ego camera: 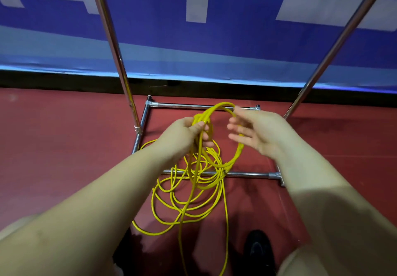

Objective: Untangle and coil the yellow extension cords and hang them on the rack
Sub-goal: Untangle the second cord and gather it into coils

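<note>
My left hand (187, 133) grips a bundle of yellow cord loops (223, 164) near their top. The loops arch up from that grip, pass behind my right hand (255, 133) and hang down in front of me. My right hand has its fingers spread and mostly straight against the right side of the coil. More yellow cord (182, 202) lies in loose tangled loops on the red floor below, with strands rising to my left hand. The chrome rack (116, 46) stands right in front, its two uprights rising left and right.
The rack's base bars (247, 174) form a rectangle on the red floor (64, 147) under the cord. A blue and white banner (214, 39) covers the wall behind. My dark shoe (257, 247) is at the bottom.
</note>
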Tool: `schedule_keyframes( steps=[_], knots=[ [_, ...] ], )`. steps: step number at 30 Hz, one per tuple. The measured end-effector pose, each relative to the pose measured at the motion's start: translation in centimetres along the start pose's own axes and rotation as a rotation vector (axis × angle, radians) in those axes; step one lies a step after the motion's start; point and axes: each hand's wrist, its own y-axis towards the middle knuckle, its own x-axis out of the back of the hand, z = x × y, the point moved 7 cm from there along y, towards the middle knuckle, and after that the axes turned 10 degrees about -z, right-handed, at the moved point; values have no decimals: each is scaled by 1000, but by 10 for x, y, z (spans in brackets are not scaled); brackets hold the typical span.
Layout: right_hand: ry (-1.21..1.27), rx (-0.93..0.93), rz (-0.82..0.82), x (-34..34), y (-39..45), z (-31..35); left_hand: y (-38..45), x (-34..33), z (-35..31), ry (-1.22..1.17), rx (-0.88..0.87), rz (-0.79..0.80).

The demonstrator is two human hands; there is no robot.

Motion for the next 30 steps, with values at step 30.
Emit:
schedule_keyframes(
  steps=[30],
  knots=[
    [-283,377,-32,-11,-14,2,16,34,-9,-248,107,-168]
  ],
)
